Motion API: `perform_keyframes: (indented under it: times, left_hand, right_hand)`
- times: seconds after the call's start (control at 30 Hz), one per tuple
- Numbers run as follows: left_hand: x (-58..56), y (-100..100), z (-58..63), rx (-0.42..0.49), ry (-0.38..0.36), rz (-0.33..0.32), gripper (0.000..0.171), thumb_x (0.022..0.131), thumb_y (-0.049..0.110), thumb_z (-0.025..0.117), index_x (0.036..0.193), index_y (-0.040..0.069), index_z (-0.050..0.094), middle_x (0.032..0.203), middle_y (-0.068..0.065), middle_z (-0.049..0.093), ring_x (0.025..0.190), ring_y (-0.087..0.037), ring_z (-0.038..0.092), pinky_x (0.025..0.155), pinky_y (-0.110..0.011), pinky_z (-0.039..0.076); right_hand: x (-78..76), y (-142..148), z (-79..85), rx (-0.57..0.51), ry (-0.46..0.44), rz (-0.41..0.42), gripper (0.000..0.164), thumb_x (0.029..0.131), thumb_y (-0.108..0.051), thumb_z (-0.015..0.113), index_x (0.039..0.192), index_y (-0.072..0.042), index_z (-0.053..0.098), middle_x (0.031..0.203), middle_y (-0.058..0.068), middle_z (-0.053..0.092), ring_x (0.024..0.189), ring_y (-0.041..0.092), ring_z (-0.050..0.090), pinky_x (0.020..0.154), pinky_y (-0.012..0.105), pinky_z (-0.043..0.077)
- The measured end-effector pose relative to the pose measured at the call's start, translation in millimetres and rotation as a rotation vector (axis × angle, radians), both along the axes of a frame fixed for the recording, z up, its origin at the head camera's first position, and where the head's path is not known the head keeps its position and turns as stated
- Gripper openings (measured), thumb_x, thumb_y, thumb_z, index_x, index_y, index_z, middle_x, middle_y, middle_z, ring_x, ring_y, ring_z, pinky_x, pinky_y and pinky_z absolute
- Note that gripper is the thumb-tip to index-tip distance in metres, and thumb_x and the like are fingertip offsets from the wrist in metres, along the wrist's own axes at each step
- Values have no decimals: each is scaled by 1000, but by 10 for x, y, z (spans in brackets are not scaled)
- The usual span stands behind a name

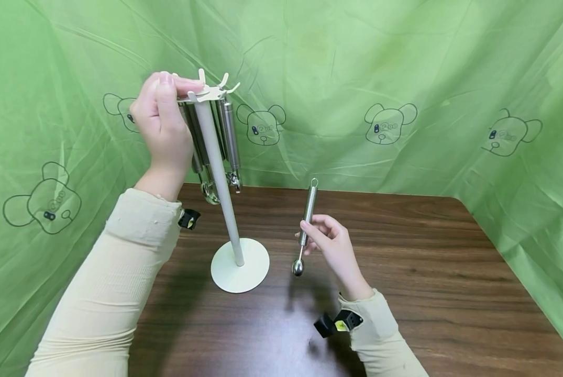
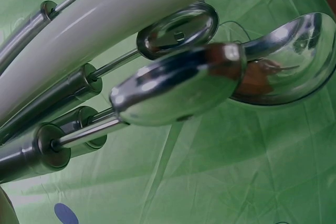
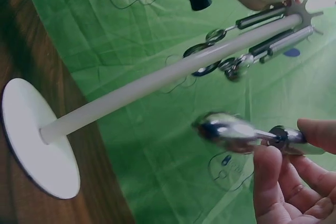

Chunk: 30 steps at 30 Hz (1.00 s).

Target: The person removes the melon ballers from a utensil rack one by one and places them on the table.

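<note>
My left hand (image 1: 163,118) grips the hooked top of a white utensil stand (image 1: 224,183), the index finger lying over its hooks. Several metal-handled utensils (image 1: 231,136) hang there below the hooks. Up close in the left wrist view, a shiny bowl-shaped scoop (image 2: 299,61) and a slotted oval head (image 2: 178,30) show beside the pole. Right of the stand, my right hand (image 1: 333,243) pinches a steel melon baller (image 1: 308,212) by the lower handle, its hanging loop up and its rounded head down over the table.
The stand's round white base (image 1: 253,269) rests on a dark wooden table (image 1: 427,272). Green cloth (image 1: 328,57) printed with bear faces hangs behind and at both sides. Dark camera mounts (image 1: 335,323) sit at both wrists.
</note>
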<state>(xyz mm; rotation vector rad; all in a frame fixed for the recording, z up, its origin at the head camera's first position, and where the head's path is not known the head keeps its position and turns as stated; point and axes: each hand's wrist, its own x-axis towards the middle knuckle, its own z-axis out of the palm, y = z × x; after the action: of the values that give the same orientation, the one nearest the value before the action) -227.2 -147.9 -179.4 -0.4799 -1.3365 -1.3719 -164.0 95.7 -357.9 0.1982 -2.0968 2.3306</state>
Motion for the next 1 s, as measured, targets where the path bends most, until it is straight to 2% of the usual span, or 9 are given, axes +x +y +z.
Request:
perform_keyframes:
  times: [0.3, 0.57, 1.0]
  left_hand:
    - [2, -9, -2, 10, -4, 8, 42, 95, -4, 36, 73, -2, 71, 74, 17, 66, 73, -5, 62, 76, -21, 50]
    - [-4, -19, -11, 0, -14, 13, 42, 95, -3, 36, 73, -1, 72, 75, 18, 66, 74, -5, 61, 77, -21, 48]
    - [-7, 2, -9, 8, -4, -9, 42, 95, -4, 36, 73, -3, 71, 75, 16, 67, 74, -6, 62, 79, -23, 49]
  right_hand:
    - [-45, 20, -296, -50, -102, -36, 18, 92, -5, 66, 105, 6, 61, 72, 4, 71, 53, 10, 59, 51, 23, 51]
    - [-112, 57, -543, -21, -170, -39, 19, 92, -6, 67, 104, 7, 61, 74, 8, 72, 54, 10, 60, 51, 23, 51]
    - [-183, 116, -769, 88, -243, 7, 30, 91, -8, 68, 110, 12, 58, 69, -2, 64, 53, 8, 57, 51, 21, 51]
